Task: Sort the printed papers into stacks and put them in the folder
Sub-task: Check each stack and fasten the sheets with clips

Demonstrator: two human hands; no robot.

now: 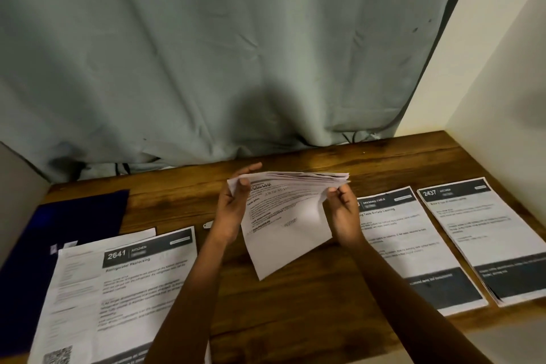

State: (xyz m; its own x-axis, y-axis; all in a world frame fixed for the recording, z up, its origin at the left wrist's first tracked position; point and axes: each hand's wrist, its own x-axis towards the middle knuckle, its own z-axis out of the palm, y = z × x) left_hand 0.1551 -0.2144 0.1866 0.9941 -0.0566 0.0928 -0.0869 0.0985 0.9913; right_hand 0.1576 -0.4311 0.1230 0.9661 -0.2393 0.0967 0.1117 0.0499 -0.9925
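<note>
Wooden desk point(295, 319) before a grey curtain point(206, 53): your left grip point(233, 210) and right grip point(344, 210) pinch a sheaf of papers point(289, 224) above its middle, between laid-out stacks point(399, 245); the blue folder point(74, 216) lies far left.

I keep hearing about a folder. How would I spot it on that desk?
Start at the wooden table below the grey curtain and go to its left end. The folder lies flat there, partly under the pile topped by the 2641 sheet. It is the only dark blue thing among white printed papers.
</note>
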